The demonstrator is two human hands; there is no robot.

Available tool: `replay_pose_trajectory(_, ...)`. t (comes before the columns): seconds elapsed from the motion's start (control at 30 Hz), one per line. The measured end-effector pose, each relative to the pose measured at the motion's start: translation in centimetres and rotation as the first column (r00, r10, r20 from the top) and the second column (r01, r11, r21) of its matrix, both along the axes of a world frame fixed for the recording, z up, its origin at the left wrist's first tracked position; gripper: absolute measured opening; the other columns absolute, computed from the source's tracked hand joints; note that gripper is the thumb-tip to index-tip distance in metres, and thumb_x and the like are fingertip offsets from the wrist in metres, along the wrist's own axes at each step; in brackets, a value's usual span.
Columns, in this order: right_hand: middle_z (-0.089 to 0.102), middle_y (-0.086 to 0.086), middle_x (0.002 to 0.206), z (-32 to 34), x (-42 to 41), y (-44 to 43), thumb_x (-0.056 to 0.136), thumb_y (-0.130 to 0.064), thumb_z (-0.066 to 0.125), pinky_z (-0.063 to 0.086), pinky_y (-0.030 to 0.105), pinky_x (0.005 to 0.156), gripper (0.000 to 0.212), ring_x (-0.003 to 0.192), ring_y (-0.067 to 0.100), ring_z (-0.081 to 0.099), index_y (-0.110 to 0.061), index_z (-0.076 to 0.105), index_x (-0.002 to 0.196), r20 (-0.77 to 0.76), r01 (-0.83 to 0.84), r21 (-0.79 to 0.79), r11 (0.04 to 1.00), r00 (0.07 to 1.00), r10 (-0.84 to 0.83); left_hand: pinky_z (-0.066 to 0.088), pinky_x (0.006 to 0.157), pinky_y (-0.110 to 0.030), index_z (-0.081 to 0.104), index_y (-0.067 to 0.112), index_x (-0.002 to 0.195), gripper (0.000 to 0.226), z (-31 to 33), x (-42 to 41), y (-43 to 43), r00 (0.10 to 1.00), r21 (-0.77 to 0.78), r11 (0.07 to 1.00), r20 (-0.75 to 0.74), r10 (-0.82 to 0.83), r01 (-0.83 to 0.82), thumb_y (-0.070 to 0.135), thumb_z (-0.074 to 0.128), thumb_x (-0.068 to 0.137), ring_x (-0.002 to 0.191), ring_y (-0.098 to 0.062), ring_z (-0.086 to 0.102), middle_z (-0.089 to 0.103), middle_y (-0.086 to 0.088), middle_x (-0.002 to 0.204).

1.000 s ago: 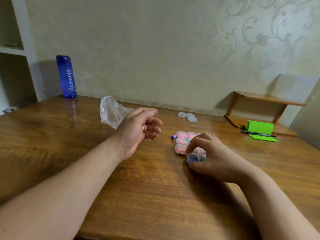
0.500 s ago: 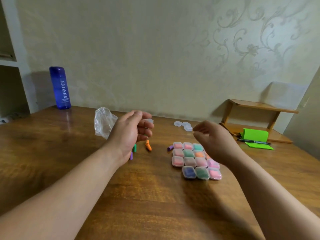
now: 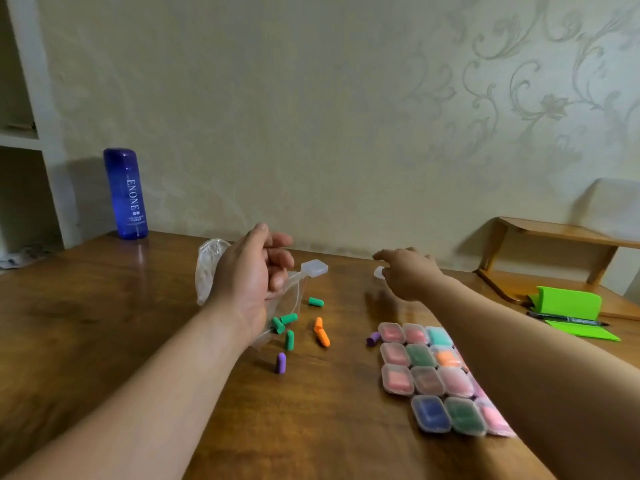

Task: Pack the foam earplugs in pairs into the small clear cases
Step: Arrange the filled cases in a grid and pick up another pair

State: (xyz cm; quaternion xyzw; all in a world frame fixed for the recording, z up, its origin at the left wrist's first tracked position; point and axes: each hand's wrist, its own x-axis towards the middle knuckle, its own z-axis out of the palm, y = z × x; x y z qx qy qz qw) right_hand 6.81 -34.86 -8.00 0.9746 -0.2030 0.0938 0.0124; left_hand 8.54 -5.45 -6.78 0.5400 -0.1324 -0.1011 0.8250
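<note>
A block of small clear cases (image 3: pixel 426 375) holding coloured earplugs lies on the wooden table (image 3: pixel 104 323), partly under my right forearm. Loose earplugs lie to its left: several green ones (image 3: pixel 288 318), an orange one (image 3: pixel 321 332) and two purple ones (image 3: pixel 280 362). An empty clear case (image 3: pixel 314 267) sits beside my left hand (image 3: pixel 256 271), which hovers with curled fingers over a clear plastic bag (image 3: pixel 207 268). My right hand (image 3: pixel 405 271) reaches to the table's back, its fingertips at another clear case (image 3: pixel 379 271). Whether it grips that case is hidden.
A blue bottle (image 3: pixel 126 195) stands at the back left by white shelving (image 3: pixel 20 140). At the back right are a low wooden shelf (image 3: pixel 554 233), a green notepad (image 3: pixel 568 303) and a pen (image 3: pixel 568 322).
My right hand has lifted off the block of filled cases and reached to the far clear cases. My left hand has stayed over the bag. The view has shifted, uncovering the loose earplugs.
</note>
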Motion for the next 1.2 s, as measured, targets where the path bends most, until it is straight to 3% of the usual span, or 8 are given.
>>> replay_pose_trajectory(0.3,0.065,0.001,0.139,-0.5,2.8,0.3,0.106,-0.039,0.055,0.035,0.049,0.113,0.039,0.136,0.026,0.050,-0.039,0.057,0.145,-0.081,-0.018,-0.098,0.995,0.997,0.010,0.027,0.038,-0.020,0.069,0.007,0.096,0.040,0.2,0.2,0.4,0.997,-0.030,0.999,0.064,0.032,-0.030,0.034,0.045,0.113,0.045,-0.010,0.036,0.056,-0.003,0.064)
replay_pose_trajectory(0.43,0.071,-0.001,0.126,1.7,0.1,4.3,0.102,-0.046,0.063,0.054,0.041,0.096,0.036,0.111,0.022,0.066,-0.032,0.065,0.135,0.173,-0.123,0.249,0.961,0.982,0.081,0.028,0.040,-0.020,0.069,0.007,0.099,0.033,0.0,-0.6,0.6,0.993,0.062,0.998,0.116,-0.013,0.006,0.029,0.048,0.112,0.048,-0.011,0.038,0.057,-0.004,0.067)
replay_pose_trajectory(0.6,0.077,0.003,0.097,3.1,-7.0,11.4,0.100,-0.035,0.068,0.050,0.033,0.067,0.016,0.078,0.016,0.072,-0.025,0.076,0.109,0.553,-0.457,0.654,0.603,0.833,0.032,0.042,0.054,-0.022,0.068,0.021,0.116,0.015,0.0,-3.4,0.7,0.929,0.357,0.934,0.340,-0.147,0.017,0.031,0.058,0.108,0.067,-0.014,0.057,0.071,-0.004,0.094)
replay_pose_trajectory(0.73,0.075,0.007,0.086,1.6,-10.8,13.9,0.099,-0.028,0.069,0.048,0.033,0.063,0.016,0.077,0.021,0.071,-0.015,0.073,0.108,0.611,-0.580,0.785,0.216,0.783,-0.118,0.057,0.078,-0.028,0.061,0.043,0.137,0.032,-0.1,-5.8,1.1,0.816,0.534,0.846,0.494,-0.301,-0.011,0.039,0.065,0.105,0.093,-0.013,0.069,0.069,0.001,0.109)
replay_pose_trajectory(0.8,0.073,0.006,0.081,1.1,-11.8,14.4,0.100,-0.029,0.071,0.048,0.031,0.063,0.017,0.078,0.022,0.071,-0.013,0.071,0.105,0.596,-0.583,0.803,0.124,0.786,-0.166,0.060,0.086,-0.035,0.061,0.044,0.138,0.036,-0.4,-6.1,1.4,0.782,0.543,0.838,0.546,-0.301,-0.056,0.042,0.067,0.103,0.094,-0.015,0.069,0.069,0.002,0.104)
replay_pose_trajectory(0.9,0.074,0.008,0.084,0.5,-12.7,14.5,0.100,-0.043,0.070,0.049,0.027,0.059,0.031,0.079,0.022,0.071,-0.013,0.073,0.104,0.585,-0.575,0.811,0.107,0.800,-0.132,0.060,0.083,-0.038,0.064,0.046,0.133,0.033,-1.2,-6.2,1.6,0.753,0.530,0.841,0.597,-0.276,-0.111,0.047,0.069,0.100,0.089,-0.016,0.067,0.067,0.000,0.095)
replay_pose_trajectory(1.07,0.078,0.014,0.090,0.4,-13.0,14.2,0.097,-0.065,0.062,0.051,0.032,0.066,0.060,0.077,0.023,0.071,-0.009,0.074,0.115,0.535,-0.522,0.838,0.157,0.843,-0.054,0.054,0.066,-0.021,0.068,0.036,0.125,0.029,-2.1,-6.5,1.6,0.754,0.515,0.855,0.586,-0.297,-0.064,0.047,0.071,0.099,0.077,-0.003,0.063,0.066,0.003,0.094)
replay_pose_trajectory(1.2,0.080,-0.002,0.103,0.8,-13.3,14.2,0.108,-0.044,0.056,0.053,0.029,0.070,0.031,0.089,0.015,0.075,-0.022,0.075,0.117,0.628,-0.569,0.713,0.410,0.778,-0.013,0.051,0.063,-0.030,0.076,0.019,0.111,0.049,-1.9,-6.3,1.3,0.921,0.322,0.940,0.323,-0.218,0.110,0.064,0.073,0.092,0.079,-0.014,0.064,0.071,0.003,0.092)
